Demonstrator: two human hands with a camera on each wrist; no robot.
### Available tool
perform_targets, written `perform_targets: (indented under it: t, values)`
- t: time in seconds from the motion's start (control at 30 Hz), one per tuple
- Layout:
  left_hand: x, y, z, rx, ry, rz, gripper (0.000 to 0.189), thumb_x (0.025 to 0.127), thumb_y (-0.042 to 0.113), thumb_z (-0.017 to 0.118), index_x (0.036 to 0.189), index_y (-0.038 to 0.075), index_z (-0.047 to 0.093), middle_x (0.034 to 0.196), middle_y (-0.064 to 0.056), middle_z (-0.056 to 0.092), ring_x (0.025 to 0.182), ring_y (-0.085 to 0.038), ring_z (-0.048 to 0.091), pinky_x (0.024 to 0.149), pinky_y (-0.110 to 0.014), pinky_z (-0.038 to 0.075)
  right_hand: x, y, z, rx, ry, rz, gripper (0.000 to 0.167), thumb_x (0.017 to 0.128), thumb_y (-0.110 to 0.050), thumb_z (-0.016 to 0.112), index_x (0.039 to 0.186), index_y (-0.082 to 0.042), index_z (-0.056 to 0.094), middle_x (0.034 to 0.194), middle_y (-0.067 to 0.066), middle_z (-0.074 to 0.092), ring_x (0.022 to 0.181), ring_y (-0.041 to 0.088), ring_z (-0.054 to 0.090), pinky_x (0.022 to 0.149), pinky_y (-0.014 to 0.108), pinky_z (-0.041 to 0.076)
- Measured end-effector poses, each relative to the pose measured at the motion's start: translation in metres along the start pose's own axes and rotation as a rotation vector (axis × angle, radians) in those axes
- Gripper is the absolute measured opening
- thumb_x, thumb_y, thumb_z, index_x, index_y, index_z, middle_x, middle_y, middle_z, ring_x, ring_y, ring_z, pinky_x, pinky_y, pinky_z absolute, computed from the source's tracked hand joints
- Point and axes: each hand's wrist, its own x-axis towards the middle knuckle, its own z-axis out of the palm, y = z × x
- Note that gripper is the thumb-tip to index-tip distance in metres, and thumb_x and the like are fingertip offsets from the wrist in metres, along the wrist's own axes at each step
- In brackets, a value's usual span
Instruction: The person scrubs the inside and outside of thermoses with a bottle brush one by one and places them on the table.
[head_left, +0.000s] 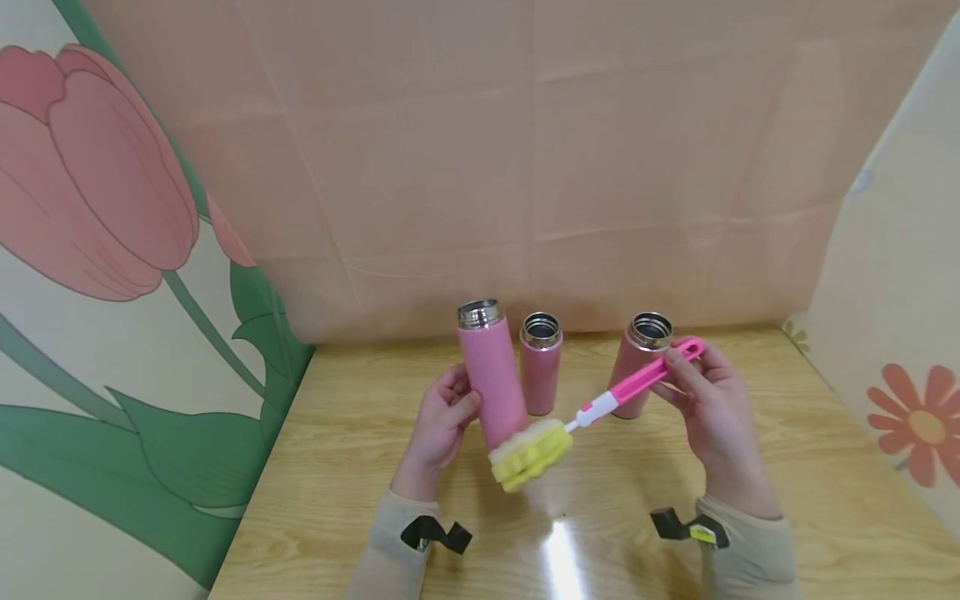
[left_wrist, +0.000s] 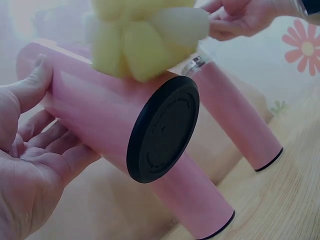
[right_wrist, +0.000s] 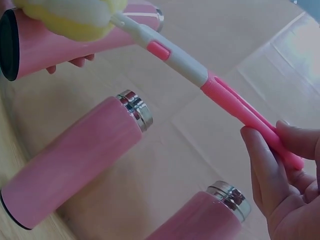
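A pink thermos bottle (head_left: 491, 375) with a bare steel mouth is gripped by my left hand (head_left: 441, 421), lifted and slightly tilted; its black base (left_wrist: 163, 130) faces the left wrist camera. My right hand (head_left: 708, 400) pinches the pink handle of a bottle brush (head_left: 637, 381). The brush's yellow and white sponge head (head_left: 531, 454) lies in front of the lower part of the held bottle; whether it touches I cannot tell. Behind, two more lidless pink thermos bottles stand upright: one in the middle (head_left: 540, 375), another (head_left: 630, 367) partly behind the brush handle.
The wooden table (head_left: 360, 500) carries the standing bottles near its back edge. A peach cloth (head_left: 450, 167) hangs behind it. Walls painted with flowers (head_left: 924, 425) flank the table on both sides.
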Motion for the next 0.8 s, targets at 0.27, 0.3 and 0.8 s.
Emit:
perform_targets:
  t: [0.27,0.3,0.8]
  values:
    - [-0.001,0.000,-0.001,-0.021,-0.016,0.012,0.040,0.100,0.023,0.077,0.136,0.013,0.063,0.123,-0.002,0.071,0.108,-0.014,0.069,0.087,-0.028,0.060,0.001,0.001,0.001,-0.018,-0.009,0.008,0.010,0.106,-0.002,0.064,0.115,-0.001,0.068,0.100,0.003,0.074,0.089,0.014,0.077,0.080,0.032,0.064]
    - [-0.001,0.000,0.000,-0.024,-0.022,0.010,0.039,0.100,0.023,0.076,0.136,0.014,0.064,0.123,-0.002,0.071,0.108,-0.014,0.069,0.087,-0.028,0.060,0.001,0.001,0.001,0.007,0.009,0.003,0.010,0.106,-0.003,0.064,0.115,-0.002,0.068,0.100,0.004,0.074,0.090,0.014,0.077,0.081,0.032,0.064]
    - [-0.005,0.000,0.005,0.010,-0.217,-0.111,0.061,0.110,0.029,0.062,0.158,-0.002,0.038,0.130,0.000,0.063,0.116,-0.014,0.062,0.093,-0.029,0.056,0.002,0.004,0.018,0.485,0.334,-0.103,0.019,0.102,-0.005,0.069,0.117,0.004,0.062,0.106,0.016,0.068,0.088,0.026,0.075,0.087,0.036,0.062]
